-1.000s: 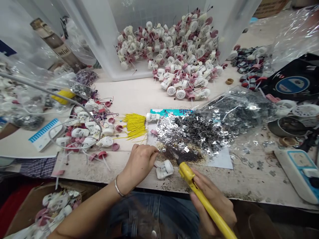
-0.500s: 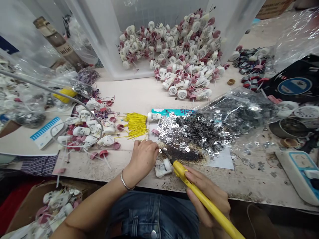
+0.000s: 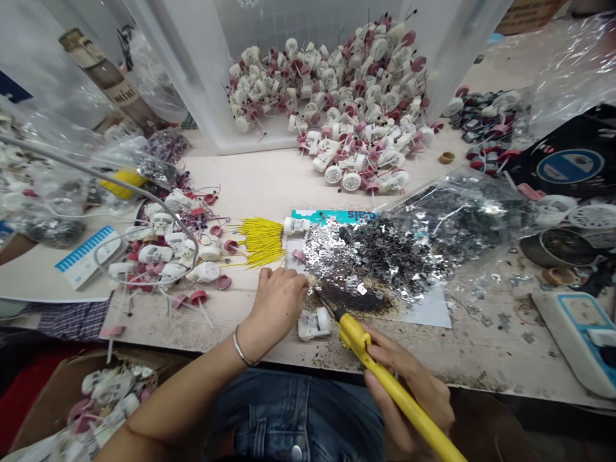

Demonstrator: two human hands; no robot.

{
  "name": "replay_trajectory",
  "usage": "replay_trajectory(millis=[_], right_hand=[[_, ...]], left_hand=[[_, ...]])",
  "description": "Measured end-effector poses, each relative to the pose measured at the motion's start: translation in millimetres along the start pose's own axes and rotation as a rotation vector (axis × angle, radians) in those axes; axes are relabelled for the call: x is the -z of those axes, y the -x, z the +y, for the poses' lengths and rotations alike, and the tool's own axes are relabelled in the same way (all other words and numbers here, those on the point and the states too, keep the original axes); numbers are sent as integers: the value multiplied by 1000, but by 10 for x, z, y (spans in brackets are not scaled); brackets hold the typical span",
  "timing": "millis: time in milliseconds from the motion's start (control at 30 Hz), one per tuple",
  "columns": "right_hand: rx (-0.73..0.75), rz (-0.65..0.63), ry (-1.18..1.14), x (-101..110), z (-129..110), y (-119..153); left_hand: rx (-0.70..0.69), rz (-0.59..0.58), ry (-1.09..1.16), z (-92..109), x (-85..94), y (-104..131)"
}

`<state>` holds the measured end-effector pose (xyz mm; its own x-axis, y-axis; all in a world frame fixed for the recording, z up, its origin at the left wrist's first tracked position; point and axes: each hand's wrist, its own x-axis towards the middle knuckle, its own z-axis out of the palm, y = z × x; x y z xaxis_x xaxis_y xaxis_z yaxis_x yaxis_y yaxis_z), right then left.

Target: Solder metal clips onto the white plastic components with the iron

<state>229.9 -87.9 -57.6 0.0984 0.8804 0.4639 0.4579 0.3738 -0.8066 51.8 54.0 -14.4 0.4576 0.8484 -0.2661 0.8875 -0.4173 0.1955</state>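
Note:
My right hand (image 3: 409, 391) is wrapped round the yellow handle of a soldering iron (image 3: 359, 340). Its thin tip points up and left, over a dark brown, crumbly patch (image 3: 359, 296) on a sheet of paper. Close to that tip, my left hand (image 3: 279, 298) has its fingers pinched together; whatever lies between them is hidden. A white plastic housing with a wheel-like end (image 3: 314, 323) rests on the table just below the fingertips. Beyond the left hand is a bundle of thin yellow wires (image 3: 262, 240), with another white housing (image 3: 296, 225) at its right end.
Small silvery metal pieces (image 3: 327, 247) and a dark heap (image 3: 385, 247) cover the paper. Behind stands a translucent bin (image 3: 192, 83) of white and pink parts. More parts (image 3: 166, 253) lie left under a looping grey cable (image 3: 144, 192). A white-and-blue device (image 3: 577, 340) sits right.
My right hand has drawn the soldering iron slightly right and down, so its tip is a little farther from my left fingers. The left hand has barely moved.

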Motion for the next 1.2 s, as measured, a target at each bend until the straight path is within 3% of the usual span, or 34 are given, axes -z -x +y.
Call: replay_trajectory(millis=[300,500,600,767,867,967,1133,1200], right_hand=[[80,-96,91,-1,-33,-45],[82,-87,102,16,-73,-69],[51,8,83,-21,-84,-70],[-32,193,35,-317,-78,-111],[-20,180,112,-551,-83,-184],[29,156,220,-657,-83,-245],[84,173,256,-463,-26,-208],[80,179,288,-356,0,-169]], left_hand=[[-26,19,-48,8,-19,3],[-44,30,-52,12,-16,9],[-45,22,-44,13,-4,-1],[-38,17,-28,10,16,-13],[-22,1,-29,18,38,-10],[1,-18,-11,48,59,16],[-92,-116,146,81,55,105],[-124,-97,191,29,50,115]])
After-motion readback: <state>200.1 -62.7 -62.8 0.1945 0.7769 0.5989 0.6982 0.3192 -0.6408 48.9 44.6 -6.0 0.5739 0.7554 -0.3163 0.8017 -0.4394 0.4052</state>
